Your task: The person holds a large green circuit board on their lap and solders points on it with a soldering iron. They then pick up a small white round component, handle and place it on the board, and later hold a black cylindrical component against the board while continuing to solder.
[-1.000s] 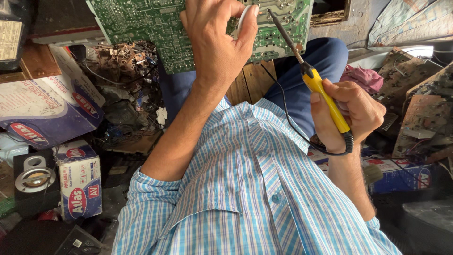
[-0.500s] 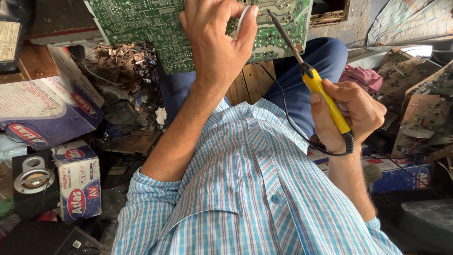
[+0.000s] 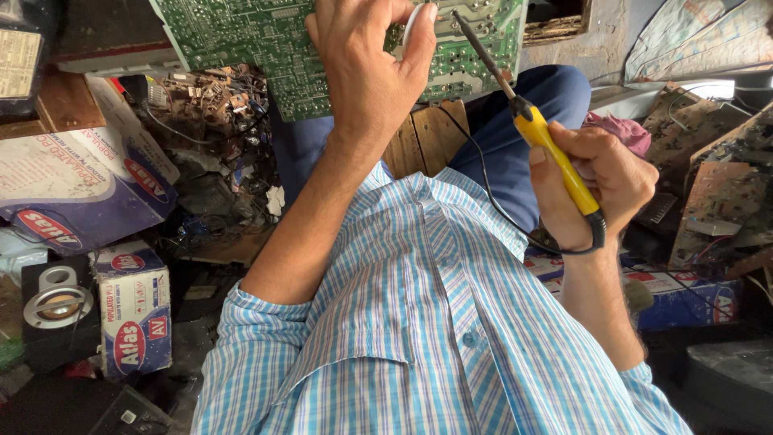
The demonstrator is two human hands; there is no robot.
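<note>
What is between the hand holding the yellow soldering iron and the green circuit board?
In the head view, only the soldering iron spans it: its dark metal shaft runs from the right hand up to the circuit board, above a blue-trousered knee.

Left hand [image 3: 366, 68] is up at the end of a bare, outstretched forearm, fingers curled and thumb pressed in a pinch, while the right hand [image 3: 592, 189] sits lower with wrist bent, fingers wrapped tight in a pen-like grip, both sleeves rolled.

A large blue-and-white carton [image 3: 76, 189] lies just above the grey speaker [image 3: 56, 302]; a small white box with red ovals [image 3: 133, 318] stands beside it. A blue box [image 3: 684, 302] sits well apart.
</note>
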